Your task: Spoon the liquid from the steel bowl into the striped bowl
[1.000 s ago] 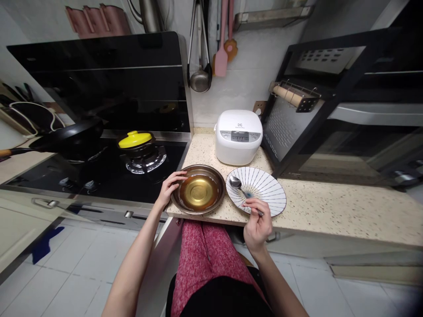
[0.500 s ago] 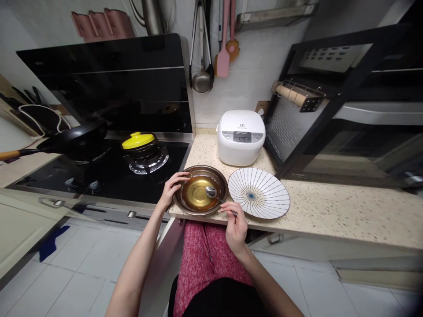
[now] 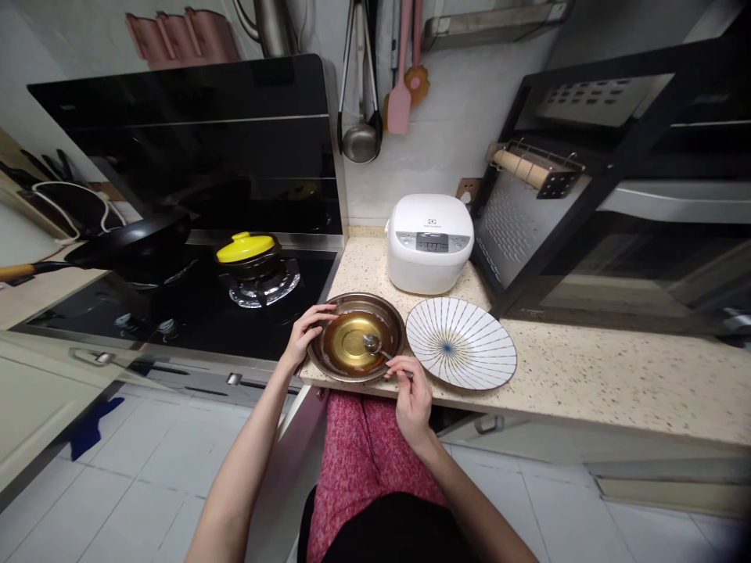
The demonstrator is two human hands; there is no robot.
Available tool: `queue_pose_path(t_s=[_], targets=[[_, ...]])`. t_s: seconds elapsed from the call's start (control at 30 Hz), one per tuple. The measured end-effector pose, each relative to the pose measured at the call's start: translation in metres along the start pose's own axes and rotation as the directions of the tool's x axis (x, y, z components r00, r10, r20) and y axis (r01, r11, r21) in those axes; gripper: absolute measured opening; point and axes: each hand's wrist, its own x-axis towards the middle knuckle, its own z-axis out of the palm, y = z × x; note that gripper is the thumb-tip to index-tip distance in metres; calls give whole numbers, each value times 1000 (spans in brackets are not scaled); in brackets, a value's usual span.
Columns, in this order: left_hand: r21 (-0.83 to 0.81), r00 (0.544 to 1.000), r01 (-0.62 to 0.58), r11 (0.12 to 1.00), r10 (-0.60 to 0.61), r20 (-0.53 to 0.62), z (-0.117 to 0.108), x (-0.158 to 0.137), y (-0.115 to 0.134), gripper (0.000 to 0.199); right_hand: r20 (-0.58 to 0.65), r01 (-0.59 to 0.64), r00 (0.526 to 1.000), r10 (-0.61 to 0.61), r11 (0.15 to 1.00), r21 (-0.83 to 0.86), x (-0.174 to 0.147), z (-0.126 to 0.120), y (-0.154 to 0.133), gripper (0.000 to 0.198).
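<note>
A round metal bowl [image 3: 396, 314] stands at the counter's front edge beside the stove, with amber liquid [image 3: 337, 356] in it. My left hand [image 3: 303, 335] grips its left rim, the fingers laid over the edge. Pinched in my right hand [image 3: 413, 397] is the handle of a metal spoon [image 3: 371, 342], whose bowl end dips toward the liquid right of the middle. A white oval plate with dark radiating lines [image 3: 469, 332] lies just right of the metal bowl, beyond my right hand.
Behind the bowl and plate stands a white rice cooker [image 3: 430, 246]. A pot with a yellow lid [image 3: 245, 248] and a black wok [image 3: 134, 242] sit on the stove [image 3: 193, 320]. An oven [image 3: 662, 258] fills the right side. Utensils, including a pink spatula [image 3: 400, 108], hang behind.
My right hand has shifted slightly left, and the spoon's end has moved a little left and down within the bowl. My left hand stays at the rim.
</note>
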Motion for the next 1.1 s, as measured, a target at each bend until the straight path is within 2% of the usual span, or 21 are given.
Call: queue_pose_path(t_s=[0.23, 0.47, 0.63, 0.83, 1.1], targets=[[12, 1000, 6, 1000, -6, 6, 0, 0, 1, 34, -93, -105, 989, 115, 989, 102, -4, 2, 2, 21], [8, 1000, 4, 1000, -4, 8, -1, 0, 1, 34, -140, -44, 988, 59, 993, 111, -4, 1, -2, 21], [17, 1000, 7, 1000, -8, 9, -1, 0, 1, 34, -172, -48, 983, 61, 996, 77, 1, -5, -11, 20], [5, 1000, 5, 1000, -5, 4, 0, 0, 0, 34, -217, -52, 974, 61, 997, 49, 9, -17, -20, 20], [10, 1000, -3, 1000, 2, 7, 0, 0, 1, 34, -294, 5, 956, 6, 999, 36, 23, -38, -21, 17]])
